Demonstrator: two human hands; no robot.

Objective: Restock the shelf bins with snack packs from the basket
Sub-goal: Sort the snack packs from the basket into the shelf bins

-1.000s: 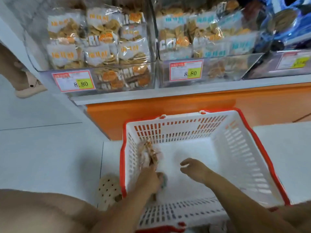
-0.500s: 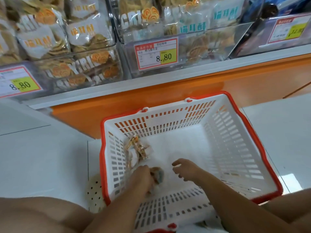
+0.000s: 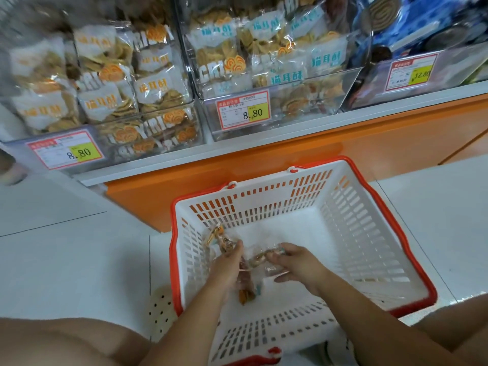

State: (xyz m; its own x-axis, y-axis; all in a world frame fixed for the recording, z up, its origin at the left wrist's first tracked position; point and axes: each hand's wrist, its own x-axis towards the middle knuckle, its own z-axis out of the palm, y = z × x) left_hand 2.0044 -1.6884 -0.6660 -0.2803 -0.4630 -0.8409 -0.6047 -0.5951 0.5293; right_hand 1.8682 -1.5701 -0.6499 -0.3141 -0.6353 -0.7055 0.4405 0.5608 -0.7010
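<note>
Scene: A person crouches over a white, red-rimmed basket that sits on the floor tiles, hard against the shelf's orange base.
Left hand: Its fingers are curled around a clear snack pack close to the basket's left wall, and the pack's top pokes out above the knuckles.
Right hand: Thumb and fingertips pinch a second clear pack nearer the middle of the basket, just beside the left hand.
Unclear: An orange strip shows under the left wrist; whether it is a separate pack cannot be told.
Destination: The orange-lettered bin and the blue-lettered bin on the shelf above are both heaped already.
Risk: The slick film could slip out of a light pinch during the lift. A pack dropped on so full a heap may slide off over the bin's front edge. The two flavours look alike, so a hurried reach could put a pack in the wrong bin.
</note>
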